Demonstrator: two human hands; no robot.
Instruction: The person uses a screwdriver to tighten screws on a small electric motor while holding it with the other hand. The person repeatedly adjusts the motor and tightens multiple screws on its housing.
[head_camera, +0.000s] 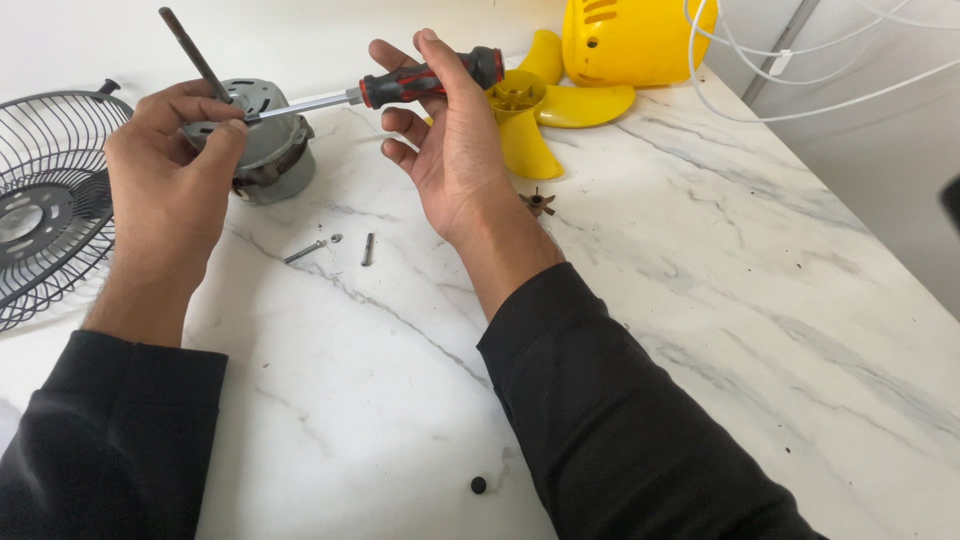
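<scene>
— Holding the round grey metal fan motor (262, 140) at upper left, the left hand (170, 165) grips its casing; it looks heavy and stiff.

— And the right hand (450, 140)?

— It pinches the red-black-handled screwdriver (400, 87), other fingers spread, tip on the motor top.

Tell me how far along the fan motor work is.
Done: grille, yellow blade and housing lie apart; screws are out on the table. In hand: left hand steadies the motor, right hand works the screwdriver into it. Left: the motor looks closed.
</scene>
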